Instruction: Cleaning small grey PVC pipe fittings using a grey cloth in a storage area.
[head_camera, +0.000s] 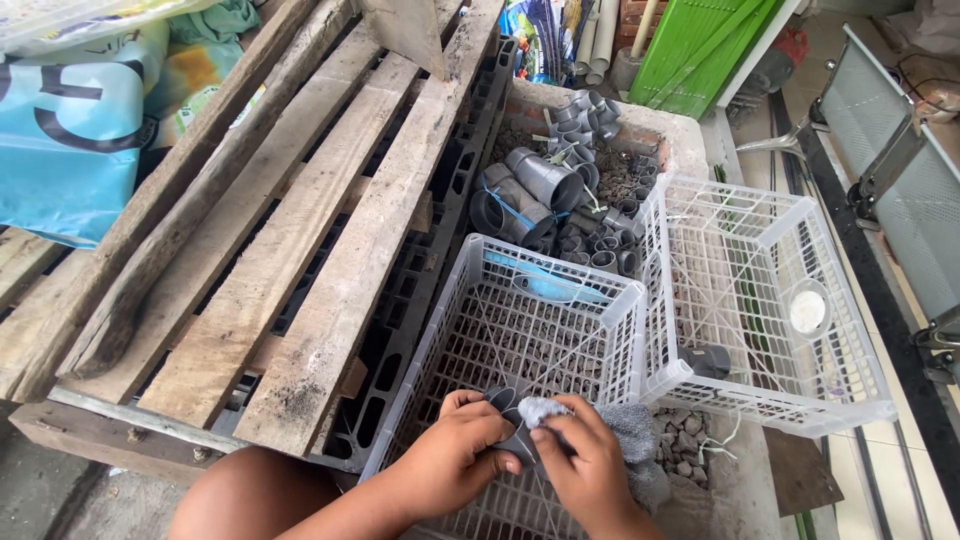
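Head view is showing two bare hands working over a white plastic crate (520, 330) at the bottom of the frame. The left hand (455, 450) is curling closed around a small grey pipe fitting (510, 415), thumb and fingers wrapping its side. The right hand (585, 460) is closing on a grey rag (620, 425), pressing a bunched corner of it against the fitting's top. Neither hand is lying open; both are gripping. The fitting is sitting between the two hands, just above the crate's near edge.

What could be going wrong: the fitting is small and round, and it looks dusty, so a firm rub could be twisting it out of the left hand's grip, and it would likely be dropping into the crate or onto the gravel (685, 440) beside it. The rag's loose end is hanging near the crate's mesh and could be snagging there.

A second white crate (770, 290) is tilting to the right, holding one grey fitting. Behind, a heap of grey fittings (560, 200) is lying in a concrete trough. A wooden pallet (290, 220) is leaning to the left.
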